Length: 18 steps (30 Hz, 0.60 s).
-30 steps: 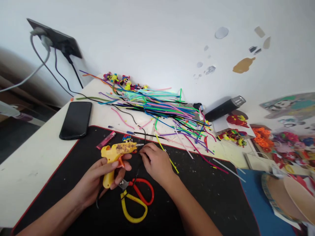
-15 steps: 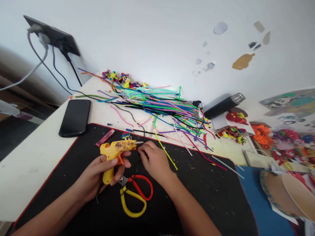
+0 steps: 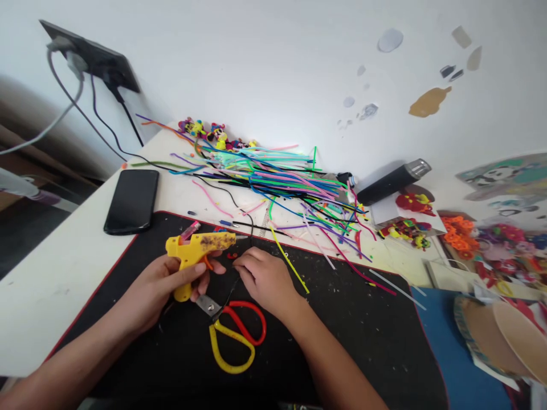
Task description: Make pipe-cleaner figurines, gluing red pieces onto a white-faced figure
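Note:
My left hand (image 3: 173, 279) is wrapped round the handle of a yellow hot glue gun (image 3: 199, 246), its fingers near the orange trigger. The gun's front end points right, towards my right hand (image 3: 267, 279). My right hand rests low over the black mat with thumb and fingertips pinched together; what they hold, if anything, is too small to make out. Small red bits (image 3: 232, 255) lie just left of those fingertips. Below, between both hands, scissors (image 3: 208, 306) with one red and one yellow handle lie on the mat, blades partly covered by the left hand.
A pink lighter (image 3: 190, 229) lies behind the glue gun, with a pen (image 3: 229, 224) nearby. A black phone (image 3: 131, 200) sits at left. Colourful pipe cleaners (image 3: 294, 185) spread along the wall, beside small figures (image 3: 220, 136) and a black flask (image 3: 393, 182). A cable (image 3: 233, 196) crosses the table.
My left hand has drawn the glue gun a little left, away from the right fingertips. The right hand has shifted slightly left and stays pinched.

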Each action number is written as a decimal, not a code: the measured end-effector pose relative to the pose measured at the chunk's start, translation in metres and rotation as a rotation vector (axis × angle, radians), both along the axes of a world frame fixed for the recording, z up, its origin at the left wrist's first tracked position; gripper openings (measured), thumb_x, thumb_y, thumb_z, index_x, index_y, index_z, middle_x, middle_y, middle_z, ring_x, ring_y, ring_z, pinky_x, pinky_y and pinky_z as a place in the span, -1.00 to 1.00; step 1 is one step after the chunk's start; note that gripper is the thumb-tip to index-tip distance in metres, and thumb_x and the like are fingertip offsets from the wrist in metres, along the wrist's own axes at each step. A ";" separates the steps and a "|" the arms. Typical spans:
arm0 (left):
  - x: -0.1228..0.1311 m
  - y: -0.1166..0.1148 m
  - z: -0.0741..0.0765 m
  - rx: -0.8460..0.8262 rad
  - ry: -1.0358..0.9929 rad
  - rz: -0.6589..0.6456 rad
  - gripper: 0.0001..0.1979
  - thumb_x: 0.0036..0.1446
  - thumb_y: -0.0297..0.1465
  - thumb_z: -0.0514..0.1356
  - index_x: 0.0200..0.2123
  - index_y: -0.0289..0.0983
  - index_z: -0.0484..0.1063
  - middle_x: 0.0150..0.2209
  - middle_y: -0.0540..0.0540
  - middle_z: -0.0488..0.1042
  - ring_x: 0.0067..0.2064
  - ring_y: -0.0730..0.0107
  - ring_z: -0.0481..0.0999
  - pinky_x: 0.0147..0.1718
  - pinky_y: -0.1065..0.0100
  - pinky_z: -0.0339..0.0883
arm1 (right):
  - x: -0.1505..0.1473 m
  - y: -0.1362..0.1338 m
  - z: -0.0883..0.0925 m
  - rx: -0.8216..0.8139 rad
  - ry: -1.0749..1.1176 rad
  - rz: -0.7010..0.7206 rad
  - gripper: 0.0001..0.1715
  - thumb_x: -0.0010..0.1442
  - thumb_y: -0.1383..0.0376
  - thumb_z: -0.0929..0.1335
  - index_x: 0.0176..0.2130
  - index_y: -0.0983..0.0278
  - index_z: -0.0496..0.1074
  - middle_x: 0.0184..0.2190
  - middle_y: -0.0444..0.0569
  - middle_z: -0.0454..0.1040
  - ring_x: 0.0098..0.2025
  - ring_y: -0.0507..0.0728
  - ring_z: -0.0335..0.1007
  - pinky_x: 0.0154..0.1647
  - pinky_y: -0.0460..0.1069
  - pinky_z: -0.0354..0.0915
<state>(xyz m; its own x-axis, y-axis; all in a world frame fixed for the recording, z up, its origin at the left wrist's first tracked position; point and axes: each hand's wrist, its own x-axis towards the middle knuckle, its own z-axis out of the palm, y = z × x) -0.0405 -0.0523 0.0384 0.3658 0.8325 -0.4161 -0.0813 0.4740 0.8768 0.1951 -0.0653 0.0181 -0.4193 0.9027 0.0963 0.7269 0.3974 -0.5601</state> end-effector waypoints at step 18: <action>0.010 -0.024 -0.009 -0.039 -0.036 -0.110 -0.59 0.14 -0.04 0.45 -0.22 -0.29 0.73 -0.48 -0.09 0.50 -0.48 0.44 0.36 -0.50 0.47 0.23 | 0.020 -0.006 -0.006 -0.041 0.226 -0.226 -0.77 0.40 0.40 0.34 -0.09 0.18 0.61 -0.14 -0.02 0.68 -0.12 0.17 0.62 -0.06 0.03 0.44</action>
<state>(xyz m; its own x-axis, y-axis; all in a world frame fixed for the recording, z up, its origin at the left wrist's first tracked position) -0.0301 -0.0764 0.0289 0.4690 0.7699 -0.4328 -0.0577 0.5157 0.8548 0.2154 -0.0712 0.0117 -0.1802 0.9755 0.1262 0.6492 0.2143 -0.7298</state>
